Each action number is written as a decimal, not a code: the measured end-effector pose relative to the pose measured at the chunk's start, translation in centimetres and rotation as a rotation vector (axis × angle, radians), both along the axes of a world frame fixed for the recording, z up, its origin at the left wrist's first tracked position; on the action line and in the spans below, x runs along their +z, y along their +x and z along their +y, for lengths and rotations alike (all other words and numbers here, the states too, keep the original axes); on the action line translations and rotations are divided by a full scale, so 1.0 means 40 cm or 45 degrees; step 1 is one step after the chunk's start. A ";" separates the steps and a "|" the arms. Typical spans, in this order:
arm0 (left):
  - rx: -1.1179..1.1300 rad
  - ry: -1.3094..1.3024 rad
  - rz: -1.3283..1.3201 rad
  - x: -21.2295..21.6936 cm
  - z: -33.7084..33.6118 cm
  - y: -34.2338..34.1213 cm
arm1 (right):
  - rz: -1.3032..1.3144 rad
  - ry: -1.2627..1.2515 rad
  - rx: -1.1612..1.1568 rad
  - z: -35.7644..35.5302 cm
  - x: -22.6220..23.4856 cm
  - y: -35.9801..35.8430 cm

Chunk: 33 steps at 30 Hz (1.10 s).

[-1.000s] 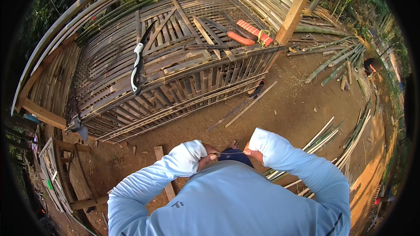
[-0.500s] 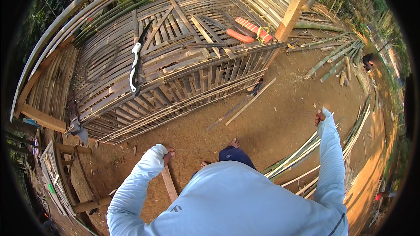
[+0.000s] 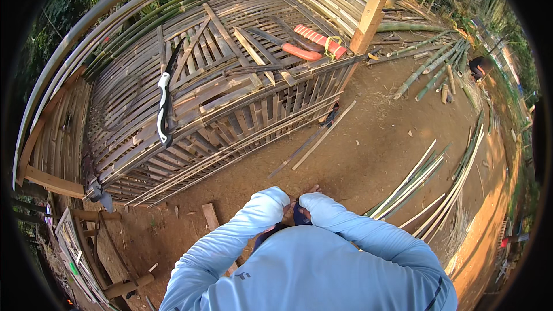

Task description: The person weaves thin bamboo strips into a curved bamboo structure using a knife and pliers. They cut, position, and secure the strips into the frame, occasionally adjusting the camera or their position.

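At ten o'clock from your hands, a white-and-black-handled blade (image 3: 163,109) lay on the slatted bamboo platform (image 3: 127,109); at nine, a short board (image 3: 210,215) lay on the ground (image 3: 230,187). Your left hand (image 3: 288,207) was bent in at your waist, just above the dark blue trousers (image 3: 299,218), the nearest thing in sight. Your right hand (image 3: 306,213) was close beside it; whether they touched, or gripped anything, you couldn't have told from here, since the cuffs (image 3: 272,200) hid most of both. Such close work seemed best done with cuffs pushed back and forearms (image 3: 363,224) steady. Bamboo strips (image 3: 406,190) lay well apart at three o'clock.
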<state>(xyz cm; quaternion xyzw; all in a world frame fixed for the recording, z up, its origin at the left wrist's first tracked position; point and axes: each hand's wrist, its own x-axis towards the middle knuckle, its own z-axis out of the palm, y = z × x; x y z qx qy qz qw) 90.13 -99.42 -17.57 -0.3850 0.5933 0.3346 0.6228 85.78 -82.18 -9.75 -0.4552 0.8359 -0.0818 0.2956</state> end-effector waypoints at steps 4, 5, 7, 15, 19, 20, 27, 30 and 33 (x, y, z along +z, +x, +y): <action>-0.595 -0.203 1.567 0.132 -0.103 0.070 | -0.321 -0.147 -0.647 0.033 -0.139 -0.086; -0.567 -0.360 1.811 0.178 -0.110 0.073 | -0.414 -0.218 -0.777 0.037 -0.149 -0.122; -0.436 -0.660 2.051 0.177 -0.146 0.045 | -0.551 -0.553 -0.939 0.048 -0.179 -0.203; 0.048 -0.900 2.131 0.267 -0.242 -0.313 | -0.693 -0.748 -0.998 0.007 -0.109 -0.554; 0.004 -1.202 2.145 0.268 -0.282 -0.539 | -0.581 -0.668 -0.733 0.020 -0.095 -0.702; -0.036 -1.270 2.175 0.278 -0.291 -0.597 | -0.620 -0.677 -0.701 0.033 -0.110 -0.748; -0.092 -1.478 1.601 0.266 -0.289 -0.765 | -0.847 -0.590 -0.566 0.079 -0.236 -1.032; 0.005 -1.574 1.563 0.265 -0.258 -0.766 | -0.807 -0.527 -0.458 0.058 -0.203 -1.113; 0.172 -1.545 1.512 0.249 -0.240 -0.725 | -0.908 -0.569 -0.441 0.029 -0.238 -1.154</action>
